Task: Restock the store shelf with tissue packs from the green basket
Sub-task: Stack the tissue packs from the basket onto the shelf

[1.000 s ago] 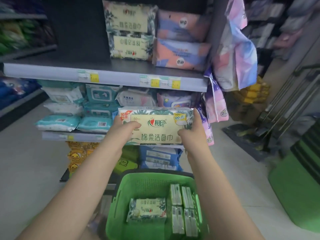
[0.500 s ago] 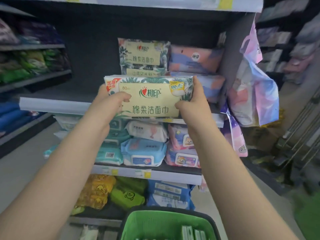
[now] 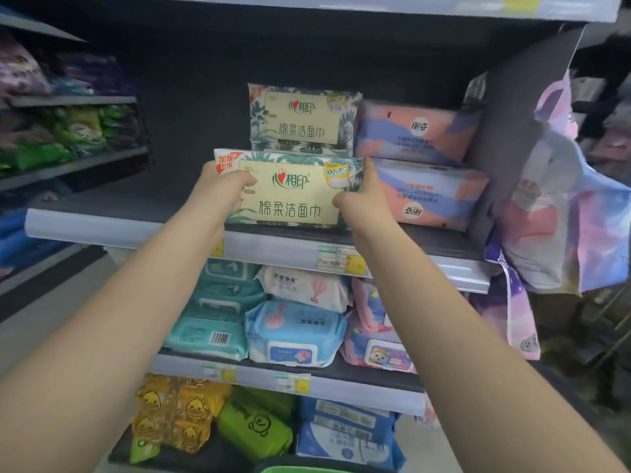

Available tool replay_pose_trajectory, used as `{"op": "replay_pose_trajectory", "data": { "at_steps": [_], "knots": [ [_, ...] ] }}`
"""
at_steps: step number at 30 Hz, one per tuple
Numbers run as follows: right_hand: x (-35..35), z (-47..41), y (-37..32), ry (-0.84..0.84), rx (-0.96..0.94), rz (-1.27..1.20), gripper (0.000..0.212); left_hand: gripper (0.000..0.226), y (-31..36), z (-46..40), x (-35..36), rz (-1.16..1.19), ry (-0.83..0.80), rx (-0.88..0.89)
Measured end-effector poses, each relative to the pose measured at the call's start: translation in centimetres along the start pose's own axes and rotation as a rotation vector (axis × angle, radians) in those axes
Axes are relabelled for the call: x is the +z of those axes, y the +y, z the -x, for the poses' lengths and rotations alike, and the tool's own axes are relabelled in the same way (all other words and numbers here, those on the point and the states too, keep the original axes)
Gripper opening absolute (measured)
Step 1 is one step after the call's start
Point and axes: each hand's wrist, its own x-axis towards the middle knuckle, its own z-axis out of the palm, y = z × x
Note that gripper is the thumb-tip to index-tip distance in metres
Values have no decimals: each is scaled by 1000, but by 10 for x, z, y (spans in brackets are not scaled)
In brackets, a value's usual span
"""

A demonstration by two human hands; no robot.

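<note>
I hold a cream and green leaf-print tissue pack [image 3: 290, 192] upright at the front of the dark grey shelf [image 3: 129, 203]. My left hand [image 3: 222, 189] grips its left end and my right hand [image 3: 362, 199] grips its right end. Its bottom edge looks level with the shelf surface; contact is not clear. Behind it a matching pack [image 3: 302, 119] stands higher, on something the held pack hides. Only a sliver of the green basket's rim [image 3: 290, 469] shows at the bottom edge.
Two pink and blue packs [image 3: 420, 165] are stacked right of the held pack. The shelf's left half is bare. Wet-wipe packs [image 3: 293, 332] fill the shelf below, yellow duck packs [image 3: 177, 411] the lowest. Pastel bags [image 3: 563, 213] hang off the shelf's right end.
Both hands lifted the pack from above the basket up to the upper shelf and forward onto its front. The view tilted up, so the basket dropped almost out of sight.
</note>
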Motion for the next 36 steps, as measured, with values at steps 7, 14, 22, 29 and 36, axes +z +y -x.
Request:
{"op": "replay_pose_trajectory", "data": {
  "at_steps": [7, 14, 22, 29, 36],
  "knots": [
    [-6, -22, 19, -35, -14, 128, 86, 49, -6, -29, 12, -142, 20, 16],
    [2, -44, 34, 56, -92, 452, 82, 50, -13, -50, 29, -243, 119, 24],
    [15, -36, 50, 208, -411, 697, 68, 49, -22, -68, 34, -202, 151, 19],
    [16, -46, 50, 64, -167, 859, 76, 65, -26, -66, 47, -335, 121, -35],
    [15, -48, 50, 30, -119, 871, 78, 94, -30, -47, 75, -665, -46, -78]
  ]
}}
